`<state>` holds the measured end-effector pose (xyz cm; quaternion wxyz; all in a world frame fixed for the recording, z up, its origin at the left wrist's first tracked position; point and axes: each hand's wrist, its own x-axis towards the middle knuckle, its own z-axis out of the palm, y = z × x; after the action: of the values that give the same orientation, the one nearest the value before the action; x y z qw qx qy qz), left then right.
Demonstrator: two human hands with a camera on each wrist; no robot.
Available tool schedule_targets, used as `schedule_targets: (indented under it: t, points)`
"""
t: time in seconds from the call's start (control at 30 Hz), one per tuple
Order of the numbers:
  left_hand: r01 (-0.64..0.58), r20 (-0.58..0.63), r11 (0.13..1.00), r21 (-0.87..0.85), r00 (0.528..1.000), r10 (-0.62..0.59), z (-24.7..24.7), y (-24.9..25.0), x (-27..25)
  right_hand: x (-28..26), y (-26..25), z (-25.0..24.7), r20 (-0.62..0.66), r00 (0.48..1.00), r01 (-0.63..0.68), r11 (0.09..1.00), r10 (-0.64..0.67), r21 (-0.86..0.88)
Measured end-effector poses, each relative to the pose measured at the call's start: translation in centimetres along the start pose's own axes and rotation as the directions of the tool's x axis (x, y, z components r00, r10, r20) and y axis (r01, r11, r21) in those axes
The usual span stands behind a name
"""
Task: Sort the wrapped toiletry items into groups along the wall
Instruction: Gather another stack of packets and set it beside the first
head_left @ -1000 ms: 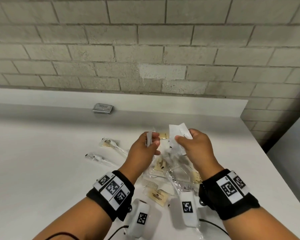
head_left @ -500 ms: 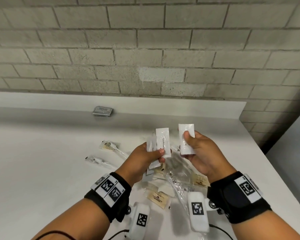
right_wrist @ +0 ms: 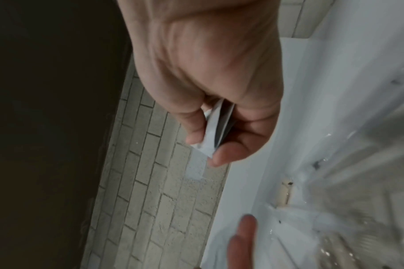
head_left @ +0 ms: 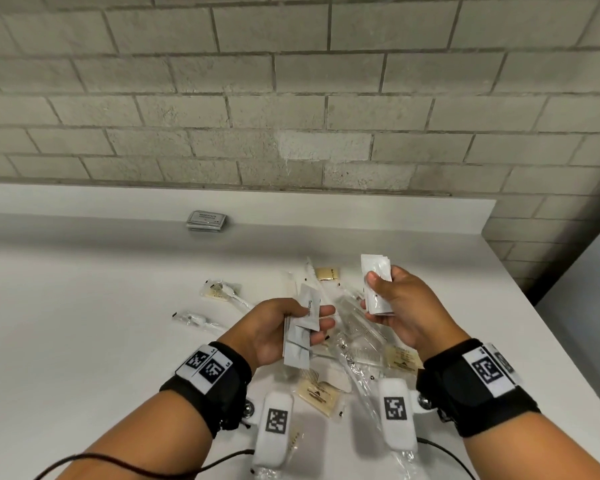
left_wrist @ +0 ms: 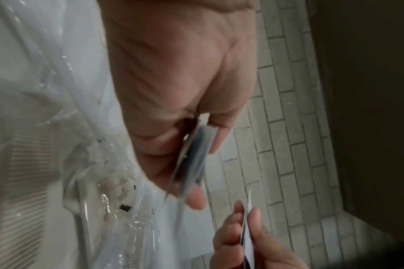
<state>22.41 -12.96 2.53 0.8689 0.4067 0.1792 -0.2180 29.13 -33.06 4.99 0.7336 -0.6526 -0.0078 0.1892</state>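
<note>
**Sorting barely begun: one stack at the wall, the rest still loose**

Judging by how things lie, only one group is in place: a small grey stack of flat printed packets [head_left: 207, 221] sits at the back edge of the white counter [head_left: 84, 341], against the foot of the pale brick wall [head_left: 291, 98]. Its printed lines are too small to read.

Left of the middle of the counter lie two clear plastic sachets holding small white items [head_left: 219, 292] and [head_left: 194, 318], apart from the heap and not yet at the wall.

The left hand [head_left: 278, 330] grips a fan of slim white paper sachets [head_left: 303, 327] between thumb and curled fingers; the top one carries a word that seems to begin "Tooth", the rest unclear.

Beneath and between the hands the main heap of clear-wrapped combs and cream-labelled packets [head_left: 357, 341] is unsorted, with a gold-coloured sachet [head_left: 327, 273] on its far side, short of the wall.

The right hand [head_left: 395, 303] pinches a second bunch of white paper sachets [head_left: 376, 282] upright, thumb on their face; their small print is illegible.

Both handfuls, the heap and the strays still need places along the wall.
</note>
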Motion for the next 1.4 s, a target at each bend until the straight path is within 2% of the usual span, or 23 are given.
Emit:
schedule_targets:
  t: [0.1,0.2,0.3,0.43,0.5,0.57,0.67,0.73,0.77,0.83,0.93,1.0,1.07,1.1,1.17,1.23,1.3,1.33,1.37,1.4]
  points:
    - [-0.116,0.065,0.991,0.059,0.992,0.112,-0.1,0.0,0.2,0.0,0.6,-0.1,0.031,0.999,-0.012,1.0,0.011,0.017]
    - [-0.217,0.008,0.954,0.207,0.975,0.22,-0.4,-0.3,0.4,0.0,0.6,-0.2,0.079,0.997,-0.018,0.999,0.015,0.04]
    - [-0.277,-0.075,0.932,0.232,0.951,0.301,-0.5,-0.6,0.8,-0.1,0.3,0.3,0.121,0.992,-0.03,0.995,0.018,0.096]
    - [-0.368,0.075,0.887,0.279,0.929,0.362,0.6,-1.4,1.3,-0.5,1.4,3.0,0.144,0.988,-0.056,0.998,0.05,0.037]
    - [-0.361,0.071,0.882,0.302,0.932,0.357,1.0,-1.4,1.3,-0.5,1.9,4.0,0.094,0.995,-0.024,1.0,0.025,-0.012]
    - [-0.328,-0.034,0.919,0.218,0.939,0.343,0.8,-1.1,1.2,-0.2,1.7,3.8,0.048,0.999,-0.025,0.999,0.023,0.035]
    - [-0.293,-0.202,0.95,-0.107,0.942,0.268,-0.2,-0.2,1.0,0.3,0.9,2.3,0.023,0.999,-0.042,0.979,0.038,0.198]
    - [-0.274,-0.24,0.919,-0.285,0.948,0.209,-0.7,0.2,0.8,0.2,0.8,1.7,0.02,0.999,-0.031,0.978,0.028,0.204]
    - [-0.276,-0.238,0.909,-0.313,0.949,0.206,-0.8,0.3,0.6,0.1,0.8,1.6,0.028,0.999,-0.033,0.981,0.029,0.192]
    - [-0.275,-0.225,0.921,-0.277,0.95,0.216,-0.9,0.2,0.5,-0.1,1.1,1.7,0.057,0.998,-0.043,0.986,0.034,0.159]
    - [-0.251,-0.162,0.96,-0.127,0.96,0.229,-0.8,-0.3,0.3,-0.4,1.2,1.7,0.095,0.995,-0.024,0.997,0.017,0.075]
    - [-0.228,-0.116,0.972,0.064,0.965,0.234,-0.7,-0.5,0.1,-0.4,0.7,1.5,0.135,0.99,0.029,1.0,-0.028,-0.005]
    - [-0.209,-0.096,0.943,0.259,0.966,0.24,-0.7,-0.5,0.0,-0.4,-0.3,1.4,0.195,0.976,0.134,0.977,-0.1,-0.168]
    - [-0.195,-0.097,0.925,0.325,0.966,0.238,-0.7,-0.4,-0.1,-0.3,-0.9,1.4,0.236,0.96,0.219,0.929,-0.15,-0.299]
    - [-0.153,-0.051,0.89,0.429,0.98,0.193,-0.6,-0.1,-0.3,-0.3,-2.4,1.9,0.349,0.904,0.412,0.717,-0.246,-0.562]
    - [-0.123,0.015,0.851,0.51,0.991,0.135,-0.2,0.1,-0.5,-0.5,-3.4,2.9,0.553,0.798,0.6,0.395,-0.238,-0.696]
    - [-0.132,0.057,0.808,0.575,0.991,0.121,0.1,0.4,-0.7,-0.4,-3.6,4.0,0.735,0.672,0.739,0.01,-0.092,-0.674]
    - [-0.139,0.092,0.8,0.584,0.99,0.104,0.2,0.6,-0.8,-0.5,-3.5,4.4,0.771,0.637,0.763,-0.13,-0.012,-0.633]
    - [-0.142,0.127,0.804,0.577,0.988,0.083,0.3,0.8,-0.8,-0.6,-3.3,4.6,0.76,0.648,0.752,-0.198,0.043,-0.629]
    - [-0.14,0.159,0.824,0.549,0.985,0.062,0.2,0.9,-0.8,-0.8,-3.2,4.4,0.733,0.676,0.728,-0.213,0.07,-0.651]
